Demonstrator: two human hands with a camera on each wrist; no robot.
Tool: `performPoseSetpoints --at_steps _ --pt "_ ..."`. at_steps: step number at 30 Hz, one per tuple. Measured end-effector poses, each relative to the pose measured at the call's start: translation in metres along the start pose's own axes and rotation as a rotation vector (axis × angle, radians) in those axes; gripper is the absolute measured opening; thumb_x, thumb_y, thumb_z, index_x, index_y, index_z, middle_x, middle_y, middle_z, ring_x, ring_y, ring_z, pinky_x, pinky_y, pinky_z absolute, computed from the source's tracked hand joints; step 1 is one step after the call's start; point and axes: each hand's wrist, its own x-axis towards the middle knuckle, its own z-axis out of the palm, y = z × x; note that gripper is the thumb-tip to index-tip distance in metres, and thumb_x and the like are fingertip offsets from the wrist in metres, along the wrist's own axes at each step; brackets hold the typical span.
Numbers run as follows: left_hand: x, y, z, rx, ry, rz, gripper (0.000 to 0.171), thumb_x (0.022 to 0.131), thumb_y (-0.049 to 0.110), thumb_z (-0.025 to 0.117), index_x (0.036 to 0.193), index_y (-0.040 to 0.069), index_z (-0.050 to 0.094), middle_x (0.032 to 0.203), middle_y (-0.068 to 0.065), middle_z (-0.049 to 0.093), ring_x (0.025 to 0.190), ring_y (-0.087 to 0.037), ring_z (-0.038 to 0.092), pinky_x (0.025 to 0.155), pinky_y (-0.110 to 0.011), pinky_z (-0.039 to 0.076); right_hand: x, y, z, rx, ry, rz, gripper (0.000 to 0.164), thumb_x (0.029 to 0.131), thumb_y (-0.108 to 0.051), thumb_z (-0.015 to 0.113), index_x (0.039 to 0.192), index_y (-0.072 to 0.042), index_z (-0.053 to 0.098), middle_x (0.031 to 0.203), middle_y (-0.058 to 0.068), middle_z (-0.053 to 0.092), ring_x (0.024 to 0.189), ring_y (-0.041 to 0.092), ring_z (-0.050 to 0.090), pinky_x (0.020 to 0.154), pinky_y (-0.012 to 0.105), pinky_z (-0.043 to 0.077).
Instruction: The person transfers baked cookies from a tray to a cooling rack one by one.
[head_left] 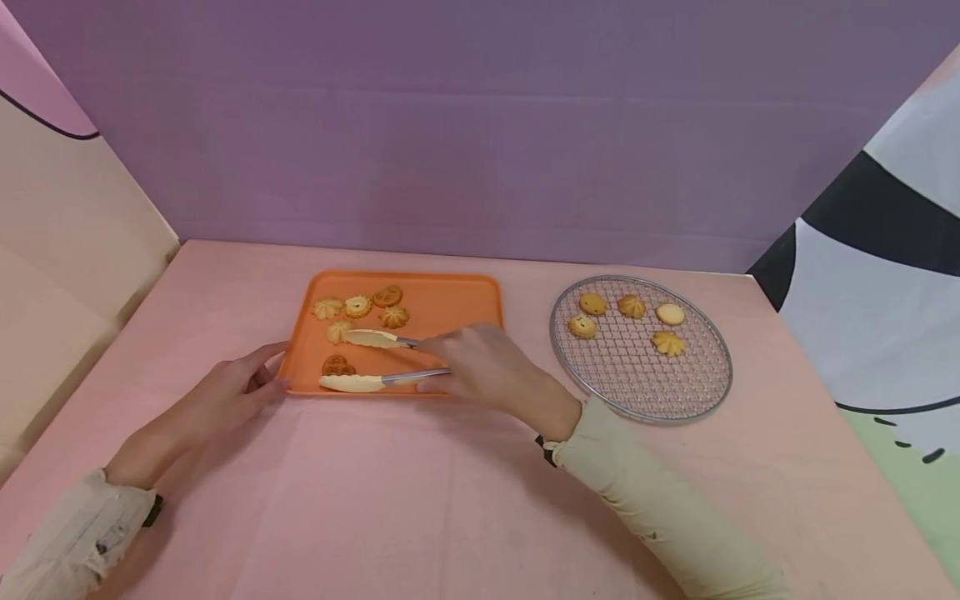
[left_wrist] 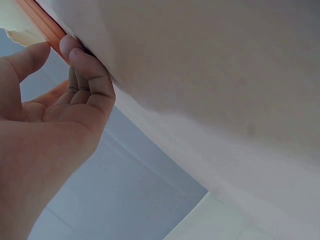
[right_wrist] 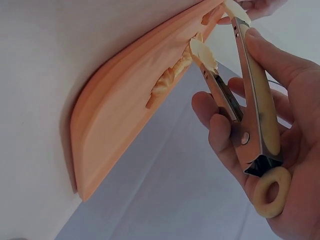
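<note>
In the head view, my right hand (head_left: 487,367) grips metal tongs (right_wrist: 250,100) with cream-coloured tips. The tongs' arms are spread over an orange tray (head_left: 450,296), with no cookie clamped between them. One tip lies beside a pale ridged cookie (head_left: 339,332), the other just in front of a brown pretzel-shaped cookie (head_left: 337,365). My left hand (head_left: 228,392) holds the tray's near left corner with thumb and fingers, the other fingers curled in. Several more cookies (head_left: 357,306) lie on the tray's far left part.
To the right of the tray stands a round wire rack (head_left: 626,367) with several cookies (head_left: 632,306) on its far half. Both rest on a pink tabletop (head_left: 360,500). Behind it rises a purple panel (head_left: 480,167).
</note>
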Motion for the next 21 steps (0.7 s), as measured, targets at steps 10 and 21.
performPoseSetpoints --at_steps 10,21 --pt "-0.002 -0.001 -0.002 0.001 0.005 -0.007 0.057 0.098 0.015 0.064 0.146 -0.004 0.04 0.083 -0.002 0.061 0.071 -0.014 0.052 0.062 -0.024 0.044 0.009 -0.015 0.005 -0.061 -0.002 -0.017 0.041 0.085 -0.038 0.079 0.117 -0.013 0.072 0.089 -0.001 0.074 0.067 0.009 0.064 0.06 0.031 0.051" --pt "-0.001 0.0 0.001 0.002 0.013 0.001 0.056 0.098 0.016 0.064 0.146 -0.003 0.042 0.083 -0.001 0.062 0.071 -0.012 0.053 0.063 -0.024 0.044 0.003 -0.017 0.004 -0.07 -0.031 -0.001 0.036 0.087 -0.029 0.079 0.116 -0.01 0.07 0.094 0.0 0.075 0.061 0.007 0.058 0.057 0.026 0.049"
